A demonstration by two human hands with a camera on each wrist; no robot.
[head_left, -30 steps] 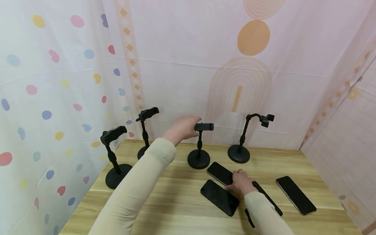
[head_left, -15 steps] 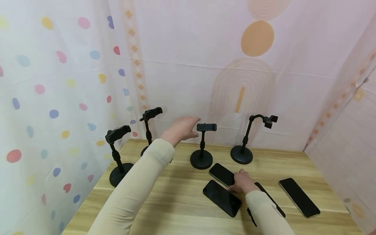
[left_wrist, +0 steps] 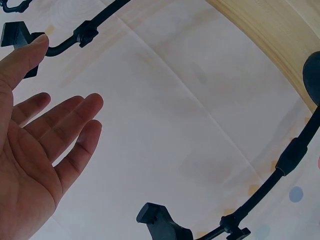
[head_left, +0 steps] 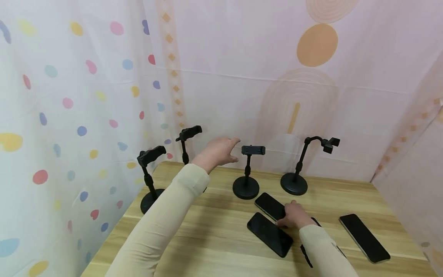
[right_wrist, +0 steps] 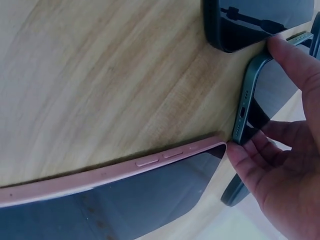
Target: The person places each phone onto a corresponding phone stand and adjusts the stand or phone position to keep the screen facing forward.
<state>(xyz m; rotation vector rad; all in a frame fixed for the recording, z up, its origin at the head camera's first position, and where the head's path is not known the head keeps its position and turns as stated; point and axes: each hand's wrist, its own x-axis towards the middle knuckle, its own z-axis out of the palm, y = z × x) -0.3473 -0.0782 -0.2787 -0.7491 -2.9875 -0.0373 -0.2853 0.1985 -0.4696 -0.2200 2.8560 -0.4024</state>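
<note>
My left hand (head_left: 218,153) hovers with fingers spread and relaxed beside the clamp of the middle black phone stand (head_left: 253,150), a small gap between them. In the left wrist view its palm (left_wrist: 30,155) shows with nothing in it. My right hand (head_left: 295,215) grips the near end of a green-edged smartphone (right_wrist: 242,107) lying on the table, thumb at one long side and fingers at the other. In front of that one lies another black-screened smartphone (head_left: 270,234). A pink-edged smartphone (right_wrist: 160,157) lies close by my fingers, mostly hidden under the right sleeve in the head view.
Two more phone stands, one nearer (head_left: 151,156) and one farther back (head_left: 189,132), stand at the left. A gooseneck stand (head_left: 295,184) is at the back right. Another smartphone (head_left: 365,238) lies far right on the wooden table (head_left: 221,246). Curtains (head_left: 221,46) hang behind.
My left hand has drawn back left from the middle stand's clamp, leaving a gap. The head view has turned left, so everything sits farther right. My right hand stays at the phone.
</note>
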